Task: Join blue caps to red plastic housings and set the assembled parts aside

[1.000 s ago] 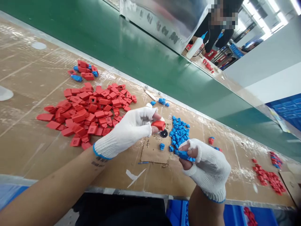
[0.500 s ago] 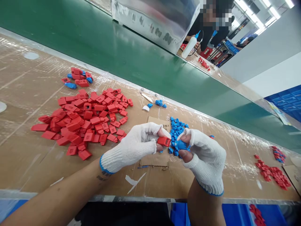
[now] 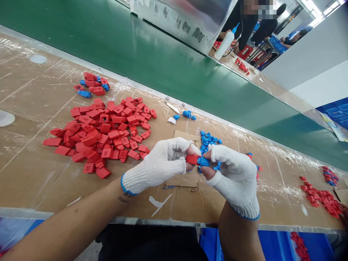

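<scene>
My left hand (image 3: 160, 159), in a white fingertip-free knit glove, pinches a red plastic block (image 3: 191, 159) between thumb and fingers. Gloved the same way, my right hand (image 3: 233, 172) grips a small blue plastic piece (image 3: 203, 161). The two parts meet end to end above a cardboard sheet (image 3: 178, 179); how far one sits inside the other I cannot tell. Behind my right fingers lies a pile of blue pieces (image 3: 208, 141), partly hidden. A large heap of red blocks (image 3: 108, 134) spreads to the left of my hands.
A small group of red and blue parts (image 3: 94, 84) lies at the far left. A white-handled blade (image 3: 172, 107) rests near the green belt (image 3: 152, 69). More red pieces (image 3: 322, 197) lie on the right. Across the belt stands a white bottle (image 3: 225, 45), near other people.
My hands have come together, so the blue piece now touches the red block's open end. The whole view has shifted slightly.
</scene>
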Demonstrator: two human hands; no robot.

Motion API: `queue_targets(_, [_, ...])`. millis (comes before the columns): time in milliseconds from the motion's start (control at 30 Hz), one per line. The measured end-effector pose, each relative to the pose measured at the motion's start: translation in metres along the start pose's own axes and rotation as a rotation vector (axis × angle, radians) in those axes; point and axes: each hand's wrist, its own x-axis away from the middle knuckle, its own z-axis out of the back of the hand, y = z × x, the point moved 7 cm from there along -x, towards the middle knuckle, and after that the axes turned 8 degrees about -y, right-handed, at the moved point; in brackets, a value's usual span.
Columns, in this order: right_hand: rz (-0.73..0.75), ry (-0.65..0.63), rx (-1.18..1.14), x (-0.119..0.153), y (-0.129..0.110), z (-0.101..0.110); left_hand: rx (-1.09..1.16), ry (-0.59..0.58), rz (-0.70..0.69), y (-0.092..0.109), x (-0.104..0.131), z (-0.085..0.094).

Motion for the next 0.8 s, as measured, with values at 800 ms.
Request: queue_targets(800, [0.116,0.039,-0.164,-0.001,0.004,-0.031,-0.110,0.030,-0.077,0.026,0.003,0.005])
